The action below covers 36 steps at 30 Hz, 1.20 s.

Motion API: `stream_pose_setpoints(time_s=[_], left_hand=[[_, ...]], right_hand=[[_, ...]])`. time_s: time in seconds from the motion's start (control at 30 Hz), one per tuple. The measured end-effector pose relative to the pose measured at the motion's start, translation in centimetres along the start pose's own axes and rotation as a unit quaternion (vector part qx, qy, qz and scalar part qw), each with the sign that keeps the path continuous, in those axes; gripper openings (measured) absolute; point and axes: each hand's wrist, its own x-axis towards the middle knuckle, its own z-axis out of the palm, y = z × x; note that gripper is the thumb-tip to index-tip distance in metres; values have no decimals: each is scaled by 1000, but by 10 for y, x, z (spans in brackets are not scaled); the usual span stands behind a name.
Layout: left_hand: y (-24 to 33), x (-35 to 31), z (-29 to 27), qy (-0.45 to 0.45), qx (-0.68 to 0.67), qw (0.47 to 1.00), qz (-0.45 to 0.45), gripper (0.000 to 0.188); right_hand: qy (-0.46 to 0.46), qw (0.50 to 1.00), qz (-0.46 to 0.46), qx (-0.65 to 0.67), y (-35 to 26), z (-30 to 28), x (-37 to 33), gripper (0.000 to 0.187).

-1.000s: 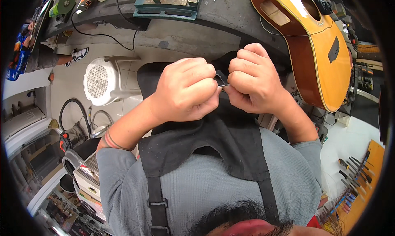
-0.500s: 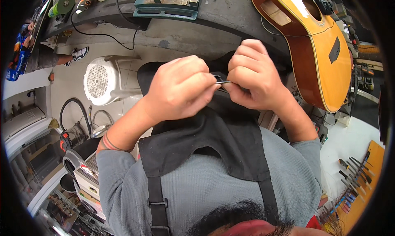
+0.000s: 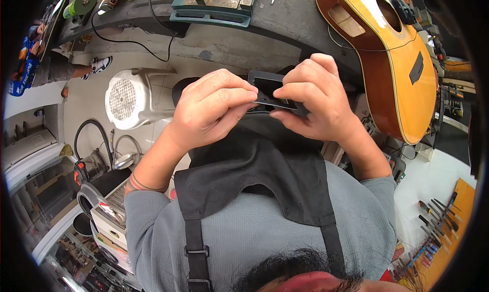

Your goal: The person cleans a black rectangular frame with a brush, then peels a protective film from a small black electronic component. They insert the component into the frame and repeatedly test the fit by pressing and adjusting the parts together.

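Observation:
Above my lap is a small black rectangular frame (image 3: 268,76) with an opening in it, tilted, its near edge thin and light-catching. My left hand (image 3: 211,106) is closed, thumb and forefinger pinching that edge at its left end. Around the right side of the frame is my right hand (image 3: 318,98), its thumb and forefinger parted with the near edge between them. The right fingers cover part of the frame, so their exact contact is hidden. A black apron (image 3: 254,164) lies below both hands.
An acoustic guitar (image 3: 402,78) with a rectangular cutout in its side rests at the right of the dark workbench (image 3: 290,17). A green vise (image 3: 211,14) stands at the bench's middle. A white stool (image 3: 122,99) is at left, and files (image 3: 438,215) lie at lower right.
My hands have drawn apart, the left one moving left. The right thumb and forefinger have spread from their pinch. More of the black frame now shows between the hands.

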Motion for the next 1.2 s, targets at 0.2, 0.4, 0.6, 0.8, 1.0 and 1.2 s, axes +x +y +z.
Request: stream_pose_setpoints(time_s=[0.2,0.4,0.6,0.8,1.0,1.2], left_hand=[[0,2,-1,2,12,1000,12,35],[-1,0,1,7,11,1000,20,36],[-1,1,-4,-13,46,998,46,37],[-1,1,-6,-12,48,998,42,36],[0,3,0,29,33,999,32,33],[0,4,4,39,14,998,38,30]], right_hand=[[8,1000,-7,20,-2,6,1,30],[14,998,11,62,-1,6,0,29],[2,995,29,100,1,2,-3,33],[18,988,48,144,5,-1,-10,36],[51,980,67,181,6,3,-14,34],[66,976,65,197,10,7,-13,32]])
